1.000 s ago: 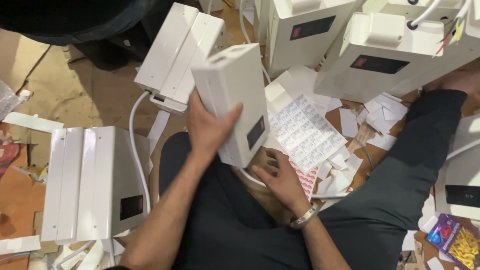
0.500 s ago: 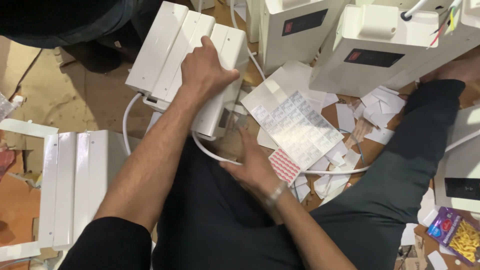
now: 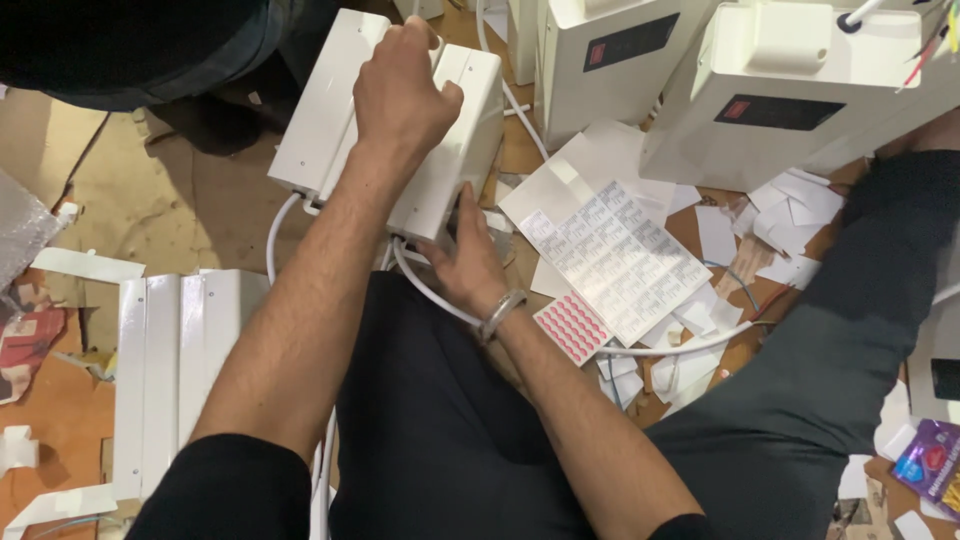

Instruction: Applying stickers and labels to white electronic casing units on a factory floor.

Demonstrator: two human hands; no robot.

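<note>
The floor around the person is crowded. On the far right, two tall white boxes [image 3: 800,100] stand close together and block that side. In front of them a sticker sheet [image 3: 615,255] and paper scraps [image 3: 790,215] cover the floor, with a white cable [image 3: 690,345] crossing them. On the near left a flat white casing [image 3: 175,370] lies. Between it and the far white unit [image 3: 330,110] bare brown cardboard [image 3: 170,200] gives open room for a hand.
</note>
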